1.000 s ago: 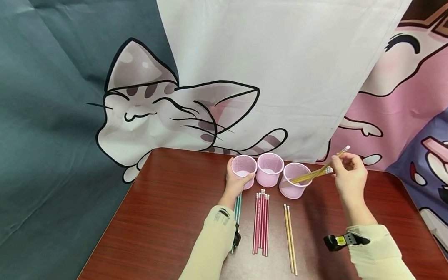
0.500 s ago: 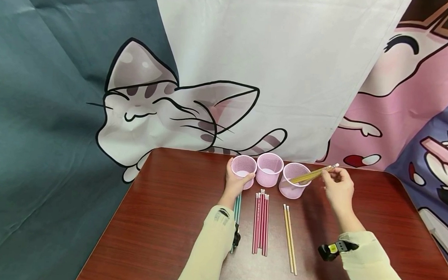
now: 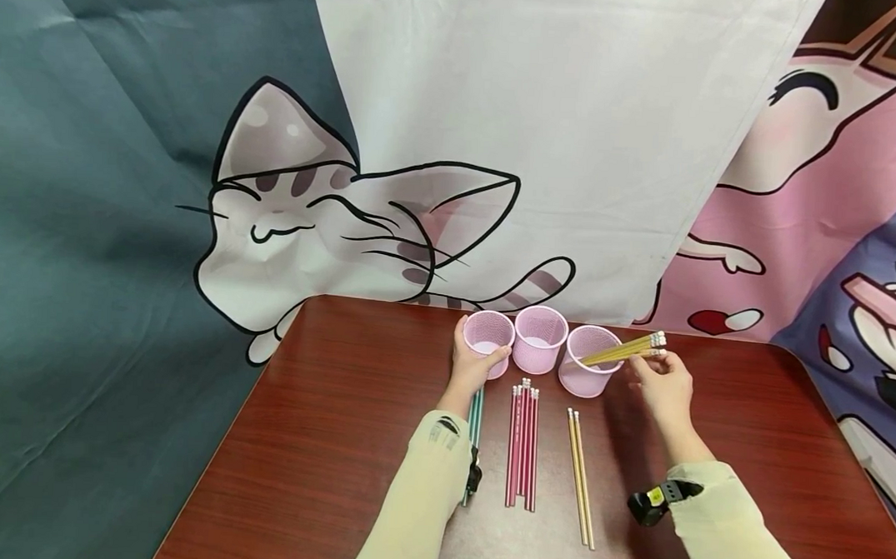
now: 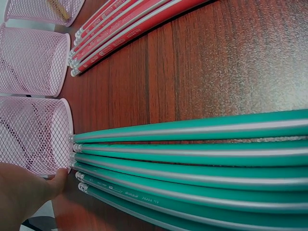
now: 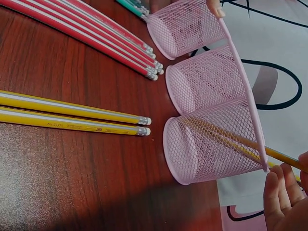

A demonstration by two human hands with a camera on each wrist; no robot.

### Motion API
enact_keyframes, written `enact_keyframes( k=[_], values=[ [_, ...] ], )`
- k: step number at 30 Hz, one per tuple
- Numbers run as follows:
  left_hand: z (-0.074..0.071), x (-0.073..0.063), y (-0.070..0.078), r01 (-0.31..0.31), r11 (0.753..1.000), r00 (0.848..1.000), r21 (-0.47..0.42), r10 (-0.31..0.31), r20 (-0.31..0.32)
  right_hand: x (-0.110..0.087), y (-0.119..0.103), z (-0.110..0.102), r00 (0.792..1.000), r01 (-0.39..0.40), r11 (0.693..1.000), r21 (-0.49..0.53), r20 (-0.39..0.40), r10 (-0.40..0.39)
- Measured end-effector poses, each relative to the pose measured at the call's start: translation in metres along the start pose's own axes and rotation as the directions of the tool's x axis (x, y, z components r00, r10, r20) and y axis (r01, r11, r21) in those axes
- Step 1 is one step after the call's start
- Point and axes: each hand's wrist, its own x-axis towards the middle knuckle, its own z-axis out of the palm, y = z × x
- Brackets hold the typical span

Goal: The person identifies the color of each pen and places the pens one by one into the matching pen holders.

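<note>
Three joined-looking pink mesh pencil cups stand in a row at the table's back. My left hand (image 3: pixel 471 367) grips the left cup (image 3: pixel 489 312), thumb at its front rim. Several yellow pencils (image 3: pixel 619 351) lean in the right cup (image 3: pixel 583 384), eraser ends out over its right rim. At those ends, my right hand (image 3: pixel 667 392) pinches a yellow pencil (image 5: pixel 284 158); its fingertips are partly cut off in the right wrist view. The middle cup (image 3: pixel 536 360) holds no pencils. Green pencils (image 4: pixel 192 132) lie before the left cup, partly under my left forearm.
Red pencils (image 3: pixel 522 449) lie side by side before the middle cup. Two more yellow pencils (image 3: pixel 580 481) lie on the brown table (image 3: pixel 336 425) before the right cup. A cloth backdrop with cartoon cats (image 3: pixel 307 248) hangs right behind the table's back edge.
My right hand has moved left and down toward the right cup, lowering a yellow pencil from a steep slant to lie alongside the others. My left hand stays on its cup.
</note>
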Motion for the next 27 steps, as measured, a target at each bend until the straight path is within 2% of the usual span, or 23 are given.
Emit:
enact_keyframes(
  k=[10,18,27],
  values=[
    [0.001,0.001,0.0,0.006,1.0,1.0,-0.003,-0.006,-0.001,0.005,0.002,-0.001,0.998,-0.053,0.996,0.067,-0.023,0.054],
    [0.001,0.0,-0.001,-0.001,1.0,1.0,-0.008,0.001,0.002,0.007,0.006,0.001,0.997,-0.072,0.996,0.047,-0.009,0.073],
    [0.001,0.001,-0.002,-0.006,1.0,1.0,-0.008,0.006,0.0,0.011,0.009,0.002,0.992,-0.123,0.985,0.123,0.009,0.123]
  ],
)
